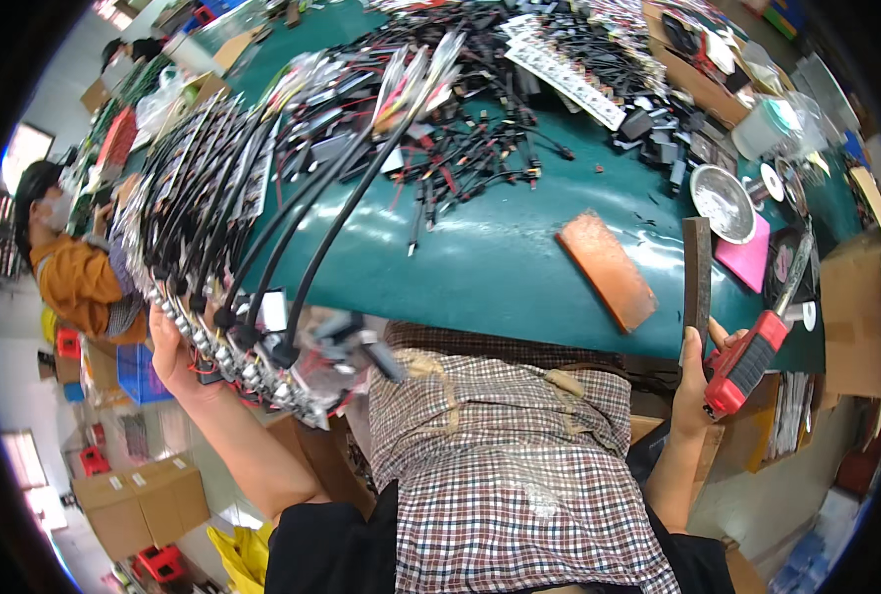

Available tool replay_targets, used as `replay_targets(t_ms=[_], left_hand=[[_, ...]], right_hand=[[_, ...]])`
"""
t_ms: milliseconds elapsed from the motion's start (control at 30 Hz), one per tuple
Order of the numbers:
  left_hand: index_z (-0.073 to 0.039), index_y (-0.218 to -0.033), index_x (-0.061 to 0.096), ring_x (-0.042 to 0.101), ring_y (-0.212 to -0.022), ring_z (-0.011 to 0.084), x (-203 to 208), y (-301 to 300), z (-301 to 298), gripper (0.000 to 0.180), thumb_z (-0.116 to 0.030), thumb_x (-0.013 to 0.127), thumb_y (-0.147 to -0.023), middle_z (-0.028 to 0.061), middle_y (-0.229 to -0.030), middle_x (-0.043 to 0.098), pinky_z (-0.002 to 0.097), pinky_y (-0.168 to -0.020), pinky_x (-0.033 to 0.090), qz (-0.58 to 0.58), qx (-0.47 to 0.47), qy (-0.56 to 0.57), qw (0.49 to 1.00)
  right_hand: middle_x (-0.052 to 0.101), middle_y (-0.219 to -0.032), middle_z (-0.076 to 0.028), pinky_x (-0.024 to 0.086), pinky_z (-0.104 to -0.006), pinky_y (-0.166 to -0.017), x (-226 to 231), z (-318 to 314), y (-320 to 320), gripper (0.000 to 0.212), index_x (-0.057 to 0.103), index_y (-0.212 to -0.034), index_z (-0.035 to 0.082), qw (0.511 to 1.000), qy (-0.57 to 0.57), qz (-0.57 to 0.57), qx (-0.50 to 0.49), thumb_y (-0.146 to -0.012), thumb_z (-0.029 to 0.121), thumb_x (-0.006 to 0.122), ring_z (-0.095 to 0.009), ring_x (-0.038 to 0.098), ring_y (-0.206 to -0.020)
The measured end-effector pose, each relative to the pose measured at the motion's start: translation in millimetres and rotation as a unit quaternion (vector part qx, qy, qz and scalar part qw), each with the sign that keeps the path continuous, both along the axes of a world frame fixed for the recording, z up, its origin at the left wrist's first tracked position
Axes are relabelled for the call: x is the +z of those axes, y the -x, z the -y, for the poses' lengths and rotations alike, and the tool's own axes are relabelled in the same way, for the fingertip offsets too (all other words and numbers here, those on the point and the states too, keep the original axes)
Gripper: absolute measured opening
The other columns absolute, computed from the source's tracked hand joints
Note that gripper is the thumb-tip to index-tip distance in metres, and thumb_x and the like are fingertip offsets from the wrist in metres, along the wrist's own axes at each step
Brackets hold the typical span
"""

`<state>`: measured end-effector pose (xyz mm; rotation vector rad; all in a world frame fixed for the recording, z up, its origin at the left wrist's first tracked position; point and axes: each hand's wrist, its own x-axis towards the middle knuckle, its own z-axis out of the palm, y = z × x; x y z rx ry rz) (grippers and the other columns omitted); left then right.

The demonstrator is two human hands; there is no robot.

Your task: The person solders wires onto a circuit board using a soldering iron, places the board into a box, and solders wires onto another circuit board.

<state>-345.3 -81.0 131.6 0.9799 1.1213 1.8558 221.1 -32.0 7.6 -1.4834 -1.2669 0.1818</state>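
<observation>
At the left, my left hand [172, 348] grips the near end of a long row of black cables [307, 262] with silvery metal connectors [237, 361] along its edge. The row slants over the table's front edge, its cables fanning away from me. My right hand [696, 384], at the right front edge, is closed round a dark flat bar [697, 272] held upright. Against the fingers of that hand lies a soldering iron [749, 364] with a red and black handle and long metal shaft; I cannot tell whether they grip it too. Left of the bar lies an orange-brown block [609, 269].
Loose black cables [480, 158] are heaped across the back of the green table [411, 282]. Beside the bar are a metal bowl [724, 203], a pink pad [745, 255] and wire spools [772, 181]. A masked person [79, 282] sits at the left. Cardboard boxes [143, 505] stand on the floor.
</observation>
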Motion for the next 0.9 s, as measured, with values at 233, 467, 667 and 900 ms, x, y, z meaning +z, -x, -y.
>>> replay_targets(t_ms=[233, 467, 667, 900], left_hand=[[0.004, -0.133, 0.057, 0.074, -0.096, 0.0205, -6, 103, 153, 0.061, -0.022, 0.083, -0.084, 0.0111, -0.114, 0.071, 0.0342, -0.083, 0.061, -0.101, 0.045, 0.199, 0.974], [-0.005, -0.131, 0.063, 0.072, -0.089, 0.0154, -74, 116, 344, 0.042, -0.013, 0.076, -0.092, 0.0040, -0.107, 0.075, 0.0307, -0.083, 0.060, 0.028, 0.149, 0.429, 0.890], [-0.010, -0.122, 0.070, 0.069, -0.078, 0.0154, -151, 95, 440, 0.027, -0.016, 0.074, -0.096, 0.0025, -0.102, 0.075, 0.0290, -0.069, 0.058, 0.158, 0.179, 0.633, 0.736], [-0.007, -0.107, 0.073, 0.068, -0.077, 0.0199, -274, 59, 459, 0.014, -0.017, 0.073, -0.098, 0.0064, -0.091, 0.074, 0.0395, -0.068, 0.055, 0.168, 0.150, 0.698, 0.680]], right_hand=[[0.058, -0.102, -0.004, 0.044, -0.0313, -0.077, -8, -33, 6, 0.052, 0.056, -0.124, -0.001, 0.989, 0.005, 0.146, -0.001, -0.085, 0.008, 0.088, -0.017, 0.064, -0.099], [0.069, -0.108, -0.011, 0.054, -0.0297, -0.075, -12, -55, 21, 0.047, 0.057, -0.127, -0.004, 0.996, -0.011, 0.014, 0.089, -0.089, 0.003, 0.083, -0.018, 0.071, -0.094], [0.074, -0.109, -0.016, 0.058, -0.0332, -0.086, -15, -66, 1, 0.053, 0.057, -0.135, -0.011, 0.996, -0.018, 0.019, 0.084, -0.090, 0.002, 0.082, -0.020, 0.071, -0.092], [0.077, -0.096, -0.011, 0.054, -0.0313, -0.081, -3, -57, 7, 0.019, 0.074, -0.097, -0.007, 0.996, 0.036, 0.076, 0.040, -0.090, 0.008, 0.084, -0.016, 0.067, -0.085]])
